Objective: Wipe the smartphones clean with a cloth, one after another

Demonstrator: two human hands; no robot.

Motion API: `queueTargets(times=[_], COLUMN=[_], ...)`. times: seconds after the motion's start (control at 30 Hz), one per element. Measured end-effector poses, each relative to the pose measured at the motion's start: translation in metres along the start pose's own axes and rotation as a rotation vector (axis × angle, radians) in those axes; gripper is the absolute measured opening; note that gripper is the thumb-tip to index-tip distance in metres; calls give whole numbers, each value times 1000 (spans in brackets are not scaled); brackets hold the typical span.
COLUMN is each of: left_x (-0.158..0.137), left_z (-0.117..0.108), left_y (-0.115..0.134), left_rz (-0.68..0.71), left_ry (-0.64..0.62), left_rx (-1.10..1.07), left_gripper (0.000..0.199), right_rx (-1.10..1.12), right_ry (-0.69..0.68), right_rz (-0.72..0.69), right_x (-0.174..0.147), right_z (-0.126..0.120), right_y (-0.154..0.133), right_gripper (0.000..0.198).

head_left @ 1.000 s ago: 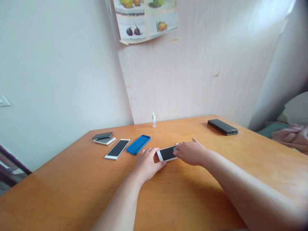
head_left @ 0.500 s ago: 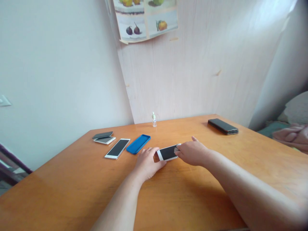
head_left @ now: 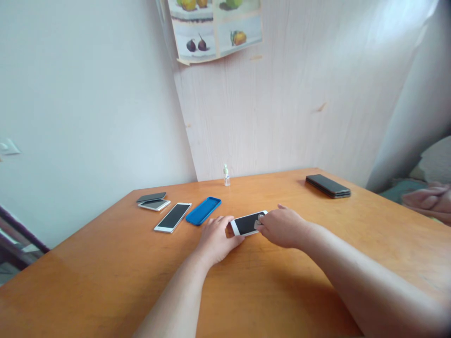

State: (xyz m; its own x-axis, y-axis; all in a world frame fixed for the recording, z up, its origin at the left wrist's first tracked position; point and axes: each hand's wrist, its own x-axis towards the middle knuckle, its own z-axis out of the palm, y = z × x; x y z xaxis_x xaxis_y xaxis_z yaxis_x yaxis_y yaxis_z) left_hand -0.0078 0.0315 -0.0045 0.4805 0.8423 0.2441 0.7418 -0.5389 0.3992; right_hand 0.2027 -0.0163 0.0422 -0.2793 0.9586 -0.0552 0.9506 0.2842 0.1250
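A white smartphone [head_left: 245,224] with a dark screen lies face up on the wooden table. My left hand [head_left: 215,239] grips its left end, thumb along the near edge and fingers at the far edge. In my right hand [head_left: 281,226] a small, pale, crumpled cloth [head_left: 258,222] is pinched and pressed on the screen's right part. The fingertips under that hand are partly hidden. Just left of my left hand lies an empty blue phone case [head_left: 203,211].
Farther left lie another white smartphone [head_left: 173,217] and a phone with a dark flip cover [head_left: 154,204]. A small clear spray bottle [head_left: 226,175] stands at the table's back edge by the wall. Black phone-like cases [head_left: 327,186] are stacked at the back right.
My right hand has slid slightly down and toward me over the screen with the cloth, uncovering the phone's far right corner. My left hand keeps its hold.
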Motion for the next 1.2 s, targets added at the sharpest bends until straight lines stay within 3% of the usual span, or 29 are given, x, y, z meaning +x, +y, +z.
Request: queueTargets(times=[0.1,0.23,0.3,0.47,0.57,0.63,0.73,0.8,1.03,1.1,1.2], left_x=[0,1,1,0,0,0,0,1,1,1,1], left_z=[-1,2,4,1,-2,-2,1,3,2,2,4], left_y=[1,-1,-2,0,2,3,1,0,-1,-1,-4], left_rz=[8,0,-10,1,-2,-4,0,10,22,27,31], left_ry=[-1,20,30,13,-5,-9,21,44,25,34,47], left_rx=[-3,8,15,8,-6,-10,12,29,1,-6,3], left_gripper=[51,53,55,53,50,50,50,49,48,48,46], right_rx=[-43,-21,12,28,8,-16,-53,-36,-88,-93,-2], right_ry=[-1,59,51,-51,-72,-50,68,125,45,71,173], right_rz=[-14,-216,-235,71,143,52,-244,-335,-52,-75,-235], right_x=[-1,-13,-16,-5,-1,-3,-7,-8,11,13,11], right_z=[1,1,-2,-8,-6,-1,6,10,15,17,19], right_y=[0,-25,-31,-8,0,-8,-28,-32,6,3,-16], right_gripper=[31,29,34,41,38,34,33,35,33,32,31])
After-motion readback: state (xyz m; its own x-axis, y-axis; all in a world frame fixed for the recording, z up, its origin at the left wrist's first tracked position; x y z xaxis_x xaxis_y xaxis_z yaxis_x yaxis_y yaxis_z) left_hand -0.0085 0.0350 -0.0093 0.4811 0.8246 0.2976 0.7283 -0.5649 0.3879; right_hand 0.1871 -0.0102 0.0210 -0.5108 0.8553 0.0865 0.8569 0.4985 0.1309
